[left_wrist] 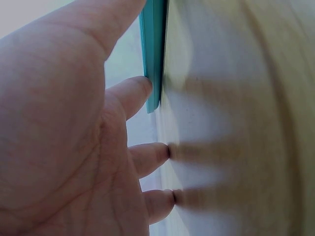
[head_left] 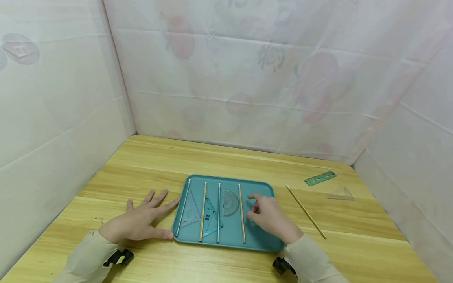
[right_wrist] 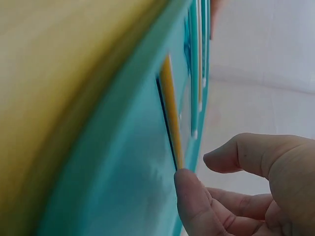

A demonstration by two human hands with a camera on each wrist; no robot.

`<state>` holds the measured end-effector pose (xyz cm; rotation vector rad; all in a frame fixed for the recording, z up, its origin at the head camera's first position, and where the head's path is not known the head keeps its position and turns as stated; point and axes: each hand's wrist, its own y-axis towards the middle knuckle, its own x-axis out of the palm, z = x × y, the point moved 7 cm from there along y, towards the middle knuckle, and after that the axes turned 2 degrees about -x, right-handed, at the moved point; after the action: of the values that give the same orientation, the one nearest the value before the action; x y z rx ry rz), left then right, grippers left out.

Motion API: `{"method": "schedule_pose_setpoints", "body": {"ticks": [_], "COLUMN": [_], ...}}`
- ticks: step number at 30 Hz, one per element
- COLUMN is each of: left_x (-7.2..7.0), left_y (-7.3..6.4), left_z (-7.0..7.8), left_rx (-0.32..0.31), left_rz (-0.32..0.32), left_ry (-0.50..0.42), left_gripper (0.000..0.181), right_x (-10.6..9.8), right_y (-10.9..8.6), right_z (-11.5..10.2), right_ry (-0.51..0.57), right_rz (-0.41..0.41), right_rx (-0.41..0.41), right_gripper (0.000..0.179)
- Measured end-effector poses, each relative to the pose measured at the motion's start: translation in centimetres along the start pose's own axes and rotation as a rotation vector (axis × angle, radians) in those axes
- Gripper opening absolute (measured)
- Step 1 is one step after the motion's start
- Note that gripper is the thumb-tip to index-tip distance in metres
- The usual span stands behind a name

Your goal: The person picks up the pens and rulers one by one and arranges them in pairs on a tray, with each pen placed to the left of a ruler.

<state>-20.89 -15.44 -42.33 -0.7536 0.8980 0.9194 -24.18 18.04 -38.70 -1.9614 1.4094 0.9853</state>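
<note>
A teal tray point(head_left: 260, 239) lies on the wooden table. My left hand point(head_left: 139, 220) rests spread beside it, with thumb and index finger at its left edge; in the left wrist view that edge point(left_wrist: 154, 59) shows by the fingers. Over the tray's right part is my right hand point(head_left: 270, 216), thumb and index finger apart, the other fingers curled, holding nothing. Nearest to it lies a gold pencil point(head_left: 242, 214). Another gold pencil point(head_left: 203, 212) and two dark green pencils point(head_left: 218, 212) point(head_left: 183, 208) lie roughly parallel. Among them are a clear protractor point(head_left: 231, 202), a clear set square point(head_left: 191, 214) and a bluish set square point(head_left: 212, 220).
Right of the tray, a gold pencil point(head_left: 306, 212) lies slanted on the table. Farther right are a short green ruler point(head_left: 320, 178) and a clear set square point(head_left: 345, 195). Pale curtains point(head_left: 247, 78) hang behind the table and on both sides.
</note>
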Motion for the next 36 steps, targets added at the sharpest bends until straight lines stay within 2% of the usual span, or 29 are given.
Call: {"method": "schedule_pose_setpoints", "body": {"ticks": [2, 6, 12, 17, 22, 29, 36], "left_x": [0.0, 0.0, 0.0, 0.1, 0.1, 0.0, 0.0], "left_y": [0.0, 0.0, 0.0, -0.1, -0.1, -0.2, -0.3], "left_z": [0.0, -0.2, -0.1, -0.1, -0.1, 0.0, -0.1], "left_rx": [0.000, -0.007, -0.003, 0.002, -0.002, 0.000, -0.002], "left_rz": [0.002, 0.003, 0.001, 0.000, -0.007, -0.002, -0.004], "left_ry": [-0.004, -0.015, -0.019, -0.011, -0.016, -0.010, -0.018], "left_gripper": [0.102, 0.102, 0.101, 0.102, 0.102, 0.102, 0.103], "right_x": [-0.7, -2.1, -5.4, -8.6, -11.0, -13.1, -14.4], "right_y": [0.1, 0.4, 0.9, 1.2, 1.4, 2.0, 2.8], "right_z": [0.5, 2.1, 4.6, 7.6, 11.1, 14.7, 16.1], "right_ry": [-0.005, -0.023, -0.107, -0.180, -0.217, -0.231, -0.280], "right_rz": [0.010, 0.012, 0.043, 0.067, 0.043, -0.004, -0.035], "right_rx": [-0.008, 0.037, 0.064, 0.103, 0.176, 0.231, 0.231], "right_gripper": [0.046, 0.042, 0.040, 0.042, 0.047, 0.053, 0.058]}}
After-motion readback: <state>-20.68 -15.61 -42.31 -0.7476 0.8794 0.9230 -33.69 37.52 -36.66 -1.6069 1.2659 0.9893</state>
